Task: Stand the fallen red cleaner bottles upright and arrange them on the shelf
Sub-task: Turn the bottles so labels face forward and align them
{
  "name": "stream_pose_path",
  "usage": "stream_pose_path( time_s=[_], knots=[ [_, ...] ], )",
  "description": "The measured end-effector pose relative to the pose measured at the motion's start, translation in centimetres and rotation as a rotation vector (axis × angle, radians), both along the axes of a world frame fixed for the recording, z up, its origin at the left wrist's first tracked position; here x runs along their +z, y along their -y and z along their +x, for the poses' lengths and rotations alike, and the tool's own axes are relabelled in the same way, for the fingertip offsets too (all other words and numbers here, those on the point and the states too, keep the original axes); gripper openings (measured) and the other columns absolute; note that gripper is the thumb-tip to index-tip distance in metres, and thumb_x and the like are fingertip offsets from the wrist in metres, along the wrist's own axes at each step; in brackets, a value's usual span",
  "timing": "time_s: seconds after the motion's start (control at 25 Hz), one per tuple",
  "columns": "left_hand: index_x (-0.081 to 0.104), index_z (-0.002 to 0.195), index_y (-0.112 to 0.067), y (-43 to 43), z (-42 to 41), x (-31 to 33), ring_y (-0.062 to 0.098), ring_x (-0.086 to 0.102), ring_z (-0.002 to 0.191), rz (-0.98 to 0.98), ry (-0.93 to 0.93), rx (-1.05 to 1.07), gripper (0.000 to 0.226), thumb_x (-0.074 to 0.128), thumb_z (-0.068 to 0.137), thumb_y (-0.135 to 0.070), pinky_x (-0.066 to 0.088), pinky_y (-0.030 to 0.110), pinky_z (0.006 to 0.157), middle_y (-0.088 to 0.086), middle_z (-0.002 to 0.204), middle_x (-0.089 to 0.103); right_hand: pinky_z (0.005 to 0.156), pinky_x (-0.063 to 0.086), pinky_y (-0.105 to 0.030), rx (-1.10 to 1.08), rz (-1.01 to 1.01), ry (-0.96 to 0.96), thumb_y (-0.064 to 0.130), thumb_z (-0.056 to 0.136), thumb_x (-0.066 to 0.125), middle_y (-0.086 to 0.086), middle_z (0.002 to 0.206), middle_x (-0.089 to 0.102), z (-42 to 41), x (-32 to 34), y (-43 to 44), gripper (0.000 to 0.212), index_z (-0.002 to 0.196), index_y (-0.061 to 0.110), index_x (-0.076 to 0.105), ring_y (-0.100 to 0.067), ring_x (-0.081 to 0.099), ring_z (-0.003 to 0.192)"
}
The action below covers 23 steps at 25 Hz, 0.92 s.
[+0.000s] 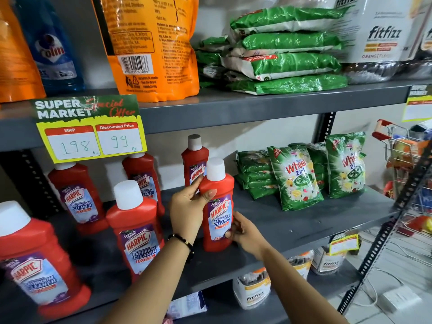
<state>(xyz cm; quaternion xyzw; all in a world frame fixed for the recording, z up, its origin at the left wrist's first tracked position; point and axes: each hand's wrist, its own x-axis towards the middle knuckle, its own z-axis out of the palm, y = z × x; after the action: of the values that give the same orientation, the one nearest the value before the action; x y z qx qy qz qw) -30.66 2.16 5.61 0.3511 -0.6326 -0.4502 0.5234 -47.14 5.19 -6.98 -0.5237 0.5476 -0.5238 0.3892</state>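
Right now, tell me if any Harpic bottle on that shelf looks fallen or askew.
None lie fallen. Five Harpic bottles stand upright; the sixth is held upright at the shelf by the left hand and right hand.

Six cleaner bottles are standing upright on the middle shelf (292, 228). The nearest bottle (35, 260) is sitting at the front left edge; a second bottle (138, 230) is standing to its right and farther back. Behind these, two more, a rear left bottle (78, 197) and a rear middle bottle (143, 178), are standing below the price tag (91, 129), which is hanging from the edge of the upper shelf (233, 108). A back bottle (195, 160) is standing farther right, toward the wall. Just before it, the held bottle (218, 206) is resting on the shelf between the left hand (187, 211), high on its left side, and the right hand (245, 232), low on its right. Detergent packets (297, 178) are sitting well to the right on the same shelf. A shopping cart (402, 150) is standing beyond the rack's right end.
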Motion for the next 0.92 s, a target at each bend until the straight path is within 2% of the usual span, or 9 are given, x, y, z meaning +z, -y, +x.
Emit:
stream_pose_path(
  time_s=[0.2,0.36,0.52,0.68,0.8,0.84,0.92],
  knots=[
    [0.055,0.121,-0.016,-1.1,0.8,0.2,0.015,0.064,0.098,-0.030,0.049,0.001,0.054,0.073,0.070,-0.022,0.054,0.038,0.089,0.008,0.115,0.067,0.098,0.048,-0.039,-0.020,-0.001,-0.022,0.009,0.078,0.066,-0.004,0.118,0.062,0.8,0.2,-1.8,0.045,0.116,0.026,0.049,-0.021,0.058,0.114],
    [0.055,0.121,-0.015,-1.6,1.3,0.6,0.019,0.064,0.100,-0.063,0.108,0.002,0.054,0.073,0.070,-0.025,0.054,0.040,0.089,0.011,0.115,0.067,0.097,0.048,-0.034,-0.066,0.013,-0.004,0.012,0.079,0.066,-0.001,0.118,0.062,1.5,0.4,-2.7,0.043,0.114,0.030,0.050,-0.016,0.059,0.110],
    [0.055,0.121,-0.014,-1.7,1.6,0.9,0.020,0.063,0.102,-0.065,0.125,-0.025,0.052,0.071,0.072,-0.021,0.053,0.032,0.086,0.010,0.116,0.066,0.092,0.048,-0.024,-0.096,0.025,-0.026,0.010,0.082,0.064,-0.001,0.118,0.062,1.9,0.6,-3.0,0.040,0.113,0.031,0.049,-0.013,0.059,0.109],
    [0.054,0.122,-0.015,-1.3,1.8,0.7,0.013,0.064,0.098,-0.044,0.123,-0.056,0.052,0.070,0.073,-0.022,0.055,0.023,0.082,0.006,0.115,0.066,0.093,0.050,-0.031,-0.080,0.029,-0.048,0.011,0.081,0.066,0.001,0.114,0.063,1.8,0.6,-3.0,0.037,0.109,0.030,0.050,-0.015,0.060,0.108],
    [0.054,0.123,-0.014,-1.6,1.7,0.7,-0.002,0.061,0.089,-0.021,0.103,-0.061,0.051,0.070,0.074,-0.019,0.052,0.006,0.072,-0.003,0.109,0.064,0.093,0.050,-0.033,-0.071,0.042,-0.040,0.008,0.080,0.066,0.001,0.111,0.065,1.6,0.8,-3.0,0.037,0.106,0.029,0.051,-0.016,0.060,0.106],
    [0.054,0.123,-0.014,-1.6,1.6,0.7,-0.005,0.059,0.089,-0.021,0.095,-0.062,0.051,0.069,0.074,-0.018,0.051,0.006,0.072,-0.004,0.108,0.063,0.092,0.051,-0.031,-0.061,0.048,-0.045,0.007,0.080,0.066,-0.001,0.111,0.065,1.4,0.8,-2.9,0.036,0.107,0.027,0.051,-0.015,0.061,0.104],
    [0.053,0.123,-0.014,-1.6,1.7,0.7,-0.003,0.060,0.090,-0.012,0.085,-0.066,0.051,0.069,0.074,-0.017,0.054,0.013,0.077,-0.004,0.108,0.064,0.086,0.053,-0.024,-0.040,0.057,-0.062,0.006,0.079,0.067,-0.002,0.111,0.065,1.2,1.0,-2.8,0.037,0.111,0.017,0.051,-0.011,0.062,0.101]
  ],
)
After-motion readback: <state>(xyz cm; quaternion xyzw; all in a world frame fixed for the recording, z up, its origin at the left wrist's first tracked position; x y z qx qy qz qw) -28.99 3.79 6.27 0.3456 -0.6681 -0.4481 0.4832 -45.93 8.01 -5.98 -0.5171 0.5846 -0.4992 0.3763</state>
